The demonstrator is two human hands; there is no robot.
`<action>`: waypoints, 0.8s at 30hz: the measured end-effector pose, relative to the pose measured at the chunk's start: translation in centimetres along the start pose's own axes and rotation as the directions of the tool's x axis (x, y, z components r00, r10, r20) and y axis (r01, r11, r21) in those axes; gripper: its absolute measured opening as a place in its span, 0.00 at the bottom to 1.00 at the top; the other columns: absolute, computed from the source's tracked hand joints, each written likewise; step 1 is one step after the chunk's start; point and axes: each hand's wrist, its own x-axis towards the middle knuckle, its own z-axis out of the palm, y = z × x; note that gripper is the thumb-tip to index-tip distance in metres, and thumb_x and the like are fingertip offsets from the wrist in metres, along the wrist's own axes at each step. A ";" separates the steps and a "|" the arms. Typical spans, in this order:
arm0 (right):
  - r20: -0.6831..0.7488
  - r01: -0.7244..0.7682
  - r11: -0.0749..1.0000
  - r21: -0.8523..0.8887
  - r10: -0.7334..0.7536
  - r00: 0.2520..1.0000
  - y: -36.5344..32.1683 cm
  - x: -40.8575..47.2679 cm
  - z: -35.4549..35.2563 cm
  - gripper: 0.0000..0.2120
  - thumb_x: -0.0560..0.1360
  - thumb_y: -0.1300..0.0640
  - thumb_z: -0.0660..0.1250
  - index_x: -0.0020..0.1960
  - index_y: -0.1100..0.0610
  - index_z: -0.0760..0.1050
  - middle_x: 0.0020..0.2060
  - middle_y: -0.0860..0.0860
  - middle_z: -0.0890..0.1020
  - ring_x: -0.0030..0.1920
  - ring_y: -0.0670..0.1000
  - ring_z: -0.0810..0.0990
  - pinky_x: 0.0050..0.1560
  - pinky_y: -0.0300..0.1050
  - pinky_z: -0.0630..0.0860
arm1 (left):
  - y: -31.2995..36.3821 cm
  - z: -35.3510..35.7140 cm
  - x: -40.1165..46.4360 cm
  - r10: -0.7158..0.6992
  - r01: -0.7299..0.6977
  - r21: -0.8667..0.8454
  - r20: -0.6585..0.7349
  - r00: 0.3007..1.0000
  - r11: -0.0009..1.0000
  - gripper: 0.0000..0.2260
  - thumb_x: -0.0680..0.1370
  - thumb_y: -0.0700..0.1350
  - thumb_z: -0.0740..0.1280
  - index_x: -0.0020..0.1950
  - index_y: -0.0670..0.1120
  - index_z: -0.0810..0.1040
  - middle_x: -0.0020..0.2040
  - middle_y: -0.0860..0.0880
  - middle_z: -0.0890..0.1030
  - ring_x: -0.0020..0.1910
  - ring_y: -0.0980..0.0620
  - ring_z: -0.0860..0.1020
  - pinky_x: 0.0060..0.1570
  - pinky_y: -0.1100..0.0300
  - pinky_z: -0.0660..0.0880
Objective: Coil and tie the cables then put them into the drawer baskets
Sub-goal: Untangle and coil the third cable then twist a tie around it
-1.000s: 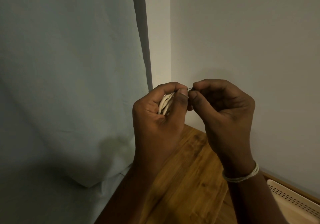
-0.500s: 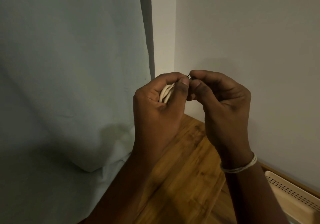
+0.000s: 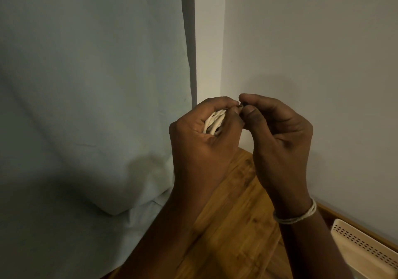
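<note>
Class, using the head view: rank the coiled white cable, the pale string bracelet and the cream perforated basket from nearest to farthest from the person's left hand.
1. Coiled white cable: gripped inside the left hand itself.
2. Pale string bracelet: on the right wrist, lower right of that hand.
3. Cream perforated basket: at the bottom right corner, on the wooden surface, farthest away.

Curtain (image 3: 86, 85) by wall (image 3: 312, 52), wood tabletop (image 3: 232, 225)

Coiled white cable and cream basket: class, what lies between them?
In the head view, the right hand and its forearm cross between the coiled white cable and cream basket, above bare wooden tabletop.
</note>
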 end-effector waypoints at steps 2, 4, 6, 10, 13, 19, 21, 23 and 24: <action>-0.008 0.011 1.000 -0.012 -0.011 1.000 0.1 -0.1 0.0 0.11 0.79 0.68 0.65 0.60 0.60 0.78 0.47 0.51 0.84 0.47 0.45 0.85 0.49 0.36 0.80 | -0.3 0.0 0.0 -0.002 0.002 0.010 -0.004 1.000 1.000 0.11 0.75 0.50 0.68 0.51 0.45 0.84 0.43 0.57 0.83 0.44 0.61 0.81 0.41 0.74 0.76; -0.021 0.006 1.000 -0.004 -0.006 1.000 0.2 -0.1 -0.1 0.10 0.79 0.68 0.66 0.59 0.61 0.77 0.46 0.53 0.84 0.46 0.46 0.85 0.49 0.37 0.81 | -0.5 0.0 0.0 -0.007 0.008 0.013 -0.009 1.000 1.000 0.12 0.75 0.51 0.68 0.52 0.45 0.84 0.43 0.56 0.83 0.45 0.61 0.81 0.42 0.73 0.77; -0.025 0.012 1.000 -0.010 -0.013 1.000 0.3 -0.2 -0.1 0.09 0.78 0.68 0.67 0.58 0.63 0.77 0.46 0.54 0.84 0.46 0.46 0.85 0.49 0.37 0.81 | -0.7 0.0 0.0 -0.010 0.010 0.017 -0.007 1.000 1.000 0.13 0.75 0.51 0.68 0.52 0.44 0.84 0.43 0.56 0.84 0.44 0.61 0.82 0.41 0.73 0.77; -0.029 0.058 0.995 -0.085 -0.061 0.998 0.5 -0.3 -0.1 0.09 0.78 0.67 0.67 0.58 0.62 0.78 0.47 0.50 0.84 0.48 0.43 0.85 0.50 0.35 0.80 | -1.0 0.0 0.1 -0.008 0.008 0.046 -0.002 1.000 0.999 0.13 0.75 0.52 0.68 0.53 0.45 0.84 0.44 0.55 0.84 0.44 0.61 0.82 0.41 0.72 0.77; -0.042 0.074 0.991 -0.111 -0.079 0.996 0.6 -0.3 -0.1 0.10 0.78 0.67 0.67 0.57 0.60 0.78 0.47 0.48 0.84 0.48 0.42 0.84 0.50 0.33 0.79 | -1.0 0.0 0.1 -0.002 0.002 0.060 0.005 1.000 0.998 0.13 0.75 0.53 0.68 0.53 0.46 0.84 0.44 0.56 0.84 0.44 0.61 0.81 0.41 0.73 0.77; -0.045 0.094 0.987 -0.127 -0.100 0.994 0.8 -0.4 -0.2 0.10 0.78 0.67 0.68 0.58 0.59 0.78 0.47 0.46 0.83 0.49 0.41 0.84 0.51 0.33 0.79 | -0.8 0.1 0.1 0.009 -0.011 0.089 0.031 0.999 0.996 0.13 0.75 0.54 0.67 0.52 0.48 0.83 0.42 0.65 0.78 0.43 0.67 0.80 0.40 0.78 0.73; -0.040 0.095 0.987 -0.128 -0.101 0.994 0.8 -0.4 -0.2 0.10 0.78 0.67 0.68 0.57 0.59 0.78 0.48 0.46 0.83 0.49 0.41 0.84 0.52 0.33 0.79 | -0.8 0.1 0.1 0.018 -0.022 0.093 0.038 0.999 0.995 0.13 0.75 0.54 0.68 0.52 0.48 0.84 0.42 0.63 0.79 0.44 0.65 0.80 0.40 0.78 0.74; -0.031 0.103 0.986 -0.128 -0.108 0.994 0.8 -0.4 -0.3 0.10 0.77 0.67 0.68 0.57 0.58 0.78 0.48 0.46 0.83 0.49 0.41 0.84 0.52 0.33 0.79 | -0.9 0.1 0.2 0.015 -0.018 0.093 0.042 0.999 0.995 0.13 0.75 0.54 0.67 0.52 0.47 0.84 0.42 0.60 0.81 0.45 0.63 0.80 0.40 0.76 0.75; -0.029 0.105 0.987 -0.125 -0.110 0.994 0.9 -0.4 -0.4 0.10 0.77 0.66 0.68 0.57 0.58 0.78 0.48 0.46 0.83 0.49 0.41 0.84 0.52 0.33 0.79 | -0.9 0.1 0.2 0.015 -0.019 0.094 0.043 0.999 0.995 0.14 0.75 0.54 0.67 0.52 0.47 0.84 0.42 0.59 0.82 0.45 0.62 0.81 0.40 0.76 0.75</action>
